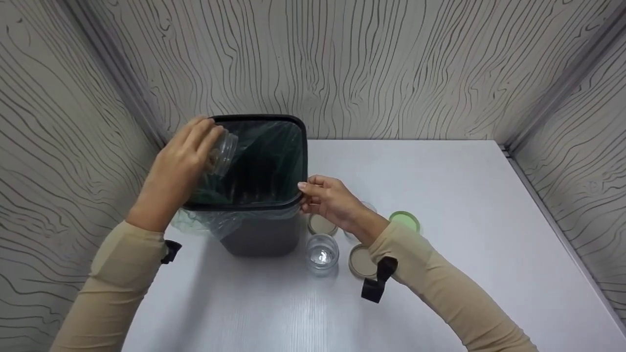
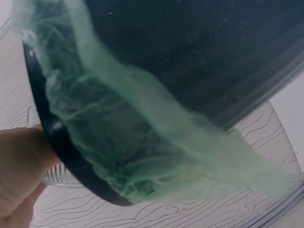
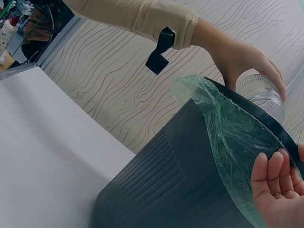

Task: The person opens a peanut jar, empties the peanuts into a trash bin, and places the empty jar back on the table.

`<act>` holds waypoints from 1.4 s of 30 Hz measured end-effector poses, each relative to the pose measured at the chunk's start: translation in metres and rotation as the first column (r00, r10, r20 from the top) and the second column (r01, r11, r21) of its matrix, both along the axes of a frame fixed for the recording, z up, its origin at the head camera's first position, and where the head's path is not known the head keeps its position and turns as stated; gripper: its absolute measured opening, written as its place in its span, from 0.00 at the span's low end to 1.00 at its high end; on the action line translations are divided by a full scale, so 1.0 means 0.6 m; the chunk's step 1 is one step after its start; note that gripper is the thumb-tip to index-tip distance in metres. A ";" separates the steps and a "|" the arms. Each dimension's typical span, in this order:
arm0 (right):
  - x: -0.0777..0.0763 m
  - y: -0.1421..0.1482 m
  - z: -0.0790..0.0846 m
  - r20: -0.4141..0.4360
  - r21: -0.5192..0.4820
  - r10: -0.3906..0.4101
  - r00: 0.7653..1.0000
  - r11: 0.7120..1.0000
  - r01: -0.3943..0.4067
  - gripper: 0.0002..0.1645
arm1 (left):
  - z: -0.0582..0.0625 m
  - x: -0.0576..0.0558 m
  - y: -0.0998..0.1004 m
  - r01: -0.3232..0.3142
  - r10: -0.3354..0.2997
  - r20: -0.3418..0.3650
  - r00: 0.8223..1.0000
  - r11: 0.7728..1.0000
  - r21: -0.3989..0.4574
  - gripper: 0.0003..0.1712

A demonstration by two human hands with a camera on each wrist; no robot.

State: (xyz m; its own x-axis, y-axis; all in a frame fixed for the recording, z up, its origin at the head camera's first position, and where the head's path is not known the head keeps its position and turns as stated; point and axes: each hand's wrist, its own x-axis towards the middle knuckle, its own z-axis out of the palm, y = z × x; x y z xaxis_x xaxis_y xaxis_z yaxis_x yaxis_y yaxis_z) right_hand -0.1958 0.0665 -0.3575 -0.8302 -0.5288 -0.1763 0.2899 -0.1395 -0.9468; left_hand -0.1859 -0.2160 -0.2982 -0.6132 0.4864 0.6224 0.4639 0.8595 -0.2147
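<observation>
My left hand (image 1: pixel 183 154) grips a clear jar (image 1: pixel 225 152), tipped with its mouth over the opening of a dark bin (image 1: pixel 261 237). Something brownish shows inside that jar near my fingers. A thin green liner bag (image 2: pixel 142 104) is folded over the black rim (image 1: pixel 244 207). On the bin's near right corner, my right hand (image 1: pixel 337 200) pinches the rim and bag, thumb on top and fingers curled beneath, as the right wrist view shows. From there the jar (image 3: pixel 259 92) also appears in the other hand, above the far rim.
A clear glass jar (image 1: pixel 322 254) stands right of the bin. Around it lie two beige lids (image 1: pixel 363 261) and a green lid (image 1: pixel 405 221); another clear jar (image 1: pixel 368 207) is partly hidden behind my right wrist. Patterned wall panels (image 1: pixel 342 68) enclose the white table (image 1: pixel 464 195).
</observation>
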 end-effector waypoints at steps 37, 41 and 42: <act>-0.001 0.000 0.000 -0.008 -0.016 0.003 1.000 1.000 -0.003 0.11 | -0.002 0.014 -0.003 -0.052 0.061 0.047 0.997 0.984 -0.169 0.37; -0.001 0.000 0.000 -0.006 -0.012 0.005 1.000 1.000 -0.005 0.11 | 0.001 0.014 -0.002 -0.067 0.081 0.061 0.995 0.977 -0.201 0.39; -0.001 0.000 0.000 -0.006 -0.012 0.005 1.000 1.000 -0.005 0.11 | 0.002 0.014 -0.002 -0.064 0.079 0.066 0.995 0.977 -0.202 0.38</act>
State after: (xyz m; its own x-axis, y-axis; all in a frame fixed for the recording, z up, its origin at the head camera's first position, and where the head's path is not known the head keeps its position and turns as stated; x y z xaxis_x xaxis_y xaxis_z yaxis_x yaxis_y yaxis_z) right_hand -0.1965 0.0666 -0.3574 -0.8284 -0.5351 -0.1655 0.2853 -0.1489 -0.9468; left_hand -0.1778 -0.2171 -0.2973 -0.6911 0.5496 0.4694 0.4238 0.8342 -0.3529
